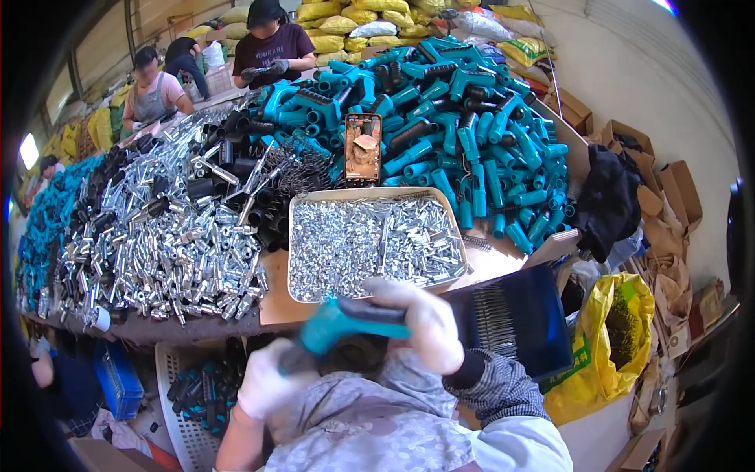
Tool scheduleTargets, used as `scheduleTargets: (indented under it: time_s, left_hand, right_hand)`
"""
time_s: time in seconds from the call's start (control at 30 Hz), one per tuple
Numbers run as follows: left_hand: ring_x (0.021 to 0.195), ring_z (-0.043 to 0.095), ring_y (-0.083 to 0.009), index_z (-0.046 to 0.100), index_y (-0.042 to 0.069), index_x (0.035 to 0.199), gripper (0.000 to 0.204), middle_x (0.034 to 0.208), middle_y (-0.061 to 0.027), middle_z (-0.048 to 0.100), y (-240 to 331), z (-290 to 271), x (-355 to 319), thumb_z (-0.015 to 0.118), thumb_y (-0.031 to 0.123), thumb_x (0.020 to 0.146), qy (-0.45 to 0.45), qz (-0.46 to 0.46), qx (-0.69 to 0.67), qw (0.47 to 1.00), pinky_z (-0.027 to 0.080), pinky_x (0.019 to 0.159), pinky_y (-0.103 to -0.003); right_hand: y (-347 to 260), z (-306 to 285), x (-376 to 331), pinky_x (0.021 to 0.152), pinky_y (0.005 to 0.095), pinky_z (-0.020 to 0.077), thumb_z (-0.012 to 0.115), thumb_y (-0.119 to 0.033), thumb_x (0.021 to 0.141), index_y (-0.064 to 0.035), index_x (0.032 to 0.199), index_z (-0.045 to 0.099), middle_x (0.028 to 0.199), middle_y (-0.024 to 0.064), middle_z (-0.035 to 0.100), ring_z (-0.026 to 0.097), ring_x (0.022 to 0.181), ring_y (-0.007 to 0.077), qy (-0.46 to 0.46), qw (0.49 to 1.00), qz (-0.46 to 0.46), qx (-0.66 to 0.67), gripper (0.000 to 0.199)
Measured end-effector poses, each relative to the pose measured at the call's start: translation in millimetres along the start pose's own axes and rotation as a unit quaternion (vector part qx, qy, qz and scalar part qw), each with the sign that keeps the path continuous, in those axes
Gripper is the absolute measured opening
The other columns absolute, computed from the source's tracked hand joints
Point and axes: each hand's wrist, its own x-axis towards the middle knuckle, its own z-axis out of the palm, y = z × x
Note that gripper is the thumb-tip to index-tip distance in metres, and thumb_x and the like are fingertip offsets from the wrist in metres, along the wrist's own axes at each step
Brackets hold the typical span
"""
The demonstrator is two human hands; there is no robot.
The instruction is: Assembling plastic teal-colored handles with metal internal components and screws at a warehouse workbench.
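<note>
A teal pistol-shaped tool housing with a black grip is held in front of my body, blurred by motion. My right hand, in a white glove, is closed around its handle end on the right. At the other end, my left hand, also gloved in white, closes on the dark nose of the housing; its fingers are smeared. Just beyond my hands lies a shallow tray of small silvery metal parts. Behind that tray stands a small brown-lined box with a flat piece inside.
Teal housings are heaped at the far right, silvery metal fittings at left. A dark bin of springs sits by my right arm, a yellow sack beyond it. Below left is a white basket. Co-workers stand across the table.
</note>
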Motion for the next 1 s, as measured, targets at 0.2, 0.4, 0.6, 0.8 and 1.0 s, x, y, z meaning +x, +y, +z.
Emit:
scheduleTargets:
  time_s: [0.2, 0.4, 0.6, 0.8, 1.0]
  left_hand:
    - [0.074, 0.07, -0.0347, 0.072, 0.007, 0.089, 0.027, 0.083, -0.015, 0.071, -14.4, 19.4, -14.2, 0.085, 0.019, 0.069, -0.041, 0.232, 0.151, 0.96, 0.056, 0.07, -0.038]
    - [0.077, 0.071, -0.0287, 0.073, 0.005, 0.099, 0.031, 0.084, -0.0158, 0.071, -27.9, 30.1, -13.0, 0.085, 0.022, 0.076, -0.029, 0.09, 0.098, 0.991, 0.056, 0.073, -0.038]
    - [0.082, 0.073, -0.0334, 0.071, 0.003, 0.102, 0.035, 0.089, -0.0181, 0.072, -35.0, 30.4, 2.4, 0.085, 0.022, 0.076, 0.101, -0.042, 0.003, 0.994, 0.057, 0.074, -0.04]
    - [0.083, 0.072, -0.0335, 0.071, 0.007, 0.102, 0.031, 0.094, -0.0131, 0.073, -15.1, 23.9, -12.9, 0.081, 0.023, 0.076, -0.071, 0.202, 0.164, 0.963, 0.058, 0.074, -0.042]
    - [0.076, 0.072, -0.0316, 0.074, 0.014, 0.1, 0.026, 0.086, -0.0125, 0.073, -32.1, 49.5, -17.5, 0.074, 0.036, 0.087, -0.107, 0.086, 0.191, 0.972, 0.056, 0.068, -0.041]
  right_hand:
    - [-6.2, -14.1, 25.5, 0.109, 0.043, 0.0452, 0.054, -0.018, 0.098, 0.0017, 0.117, 0.068, 0.125, 0.0195, 0.068, 0.061, 0.127, 0.0307, -0.062, 0.997, 0.049, -0.003, 0.031]
    - [-17.2, 14.7, 30.0, 0.109, 0.0469, 0.0447, 0.067, -0.012, 0.09, -0.0024, 0.118, 0.068, 0.134, 0.0214, 0.061, 0.057, 0.127, 0.0406, -0.238, 0.946, -0.184, -0.121, 0.029]
    - [-27.2, 16.1, 16.1, 0.112, 0.0504, 0.041, 0.054, -0.015, 0.095, -0.0008, 0.119, 0.068, 0.133, 0.0234, 0.061, 0.055, 0.129, 0.0444, -0.141, 0.979, -0.108, -0.097, 0.03]
    - [-15.7, -4.3, 23.6, 0.11, 0.0484, 0.042, 0.046, -0.03, 0.103, 0.0055, 0.11, 0.069, 0.13, 0.0257, 0.064, 0.059, 0.126, 0.0382, -0.039, 0.997, 0.016, -0.068, 0.043]
    - [-12.8, 5.6, 31.4, 0.113, 0.0509, 0.0413, 0.07, -0.015, 0.087, -0.0025, 0.106, 0.074, 0.119, 0.0157, 0.071, 0.06, 0.125, 0.0409, -0.285, 0.941, -0.144, -0.112, 0.023]
